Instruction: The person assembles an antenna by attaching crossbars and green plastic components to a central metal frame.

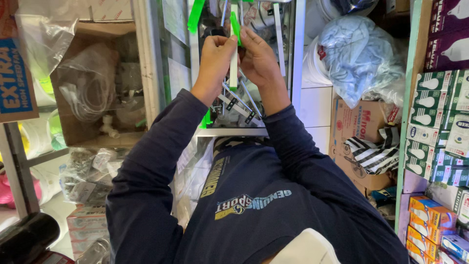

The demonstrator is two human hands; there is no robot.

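A packed little shop fills the view: a cardboard box (93, 83) of plastic-bagged fittings on the left, stacked bulb cartons (435, 122) on green shelving at the right, and a blue bundle in a clear bag (359, 56) wedged above a brown carton (351, 142). Dead centre stands a glass-fronted cabinet (295, 73) with slim white strips and green-tipped pieces hanging inside.

Both arms are up in dark blue sleeves. The left hand (215, 56) has its fingers curled closed around a narrow white strip (233, 63), pinching it near the top. The right hand (259, 58) meets it from the other side, fingers closed on the same strip just by the green tab (235, 24) at its upper end. The strip stands upright between the two hands, right in front of the cabinet opening, with more strips and metal brackets (239, 102) crossing just below it.

As a judgement, the grip looks sound: two hands, close together, near the top. Good handling here probably means keeping the strip vertical, working with fingertips rather than the whole fist, and keeping its lower end free of the tangle of brackets beneath. Whether the tab is attached to the strip cannot be told.
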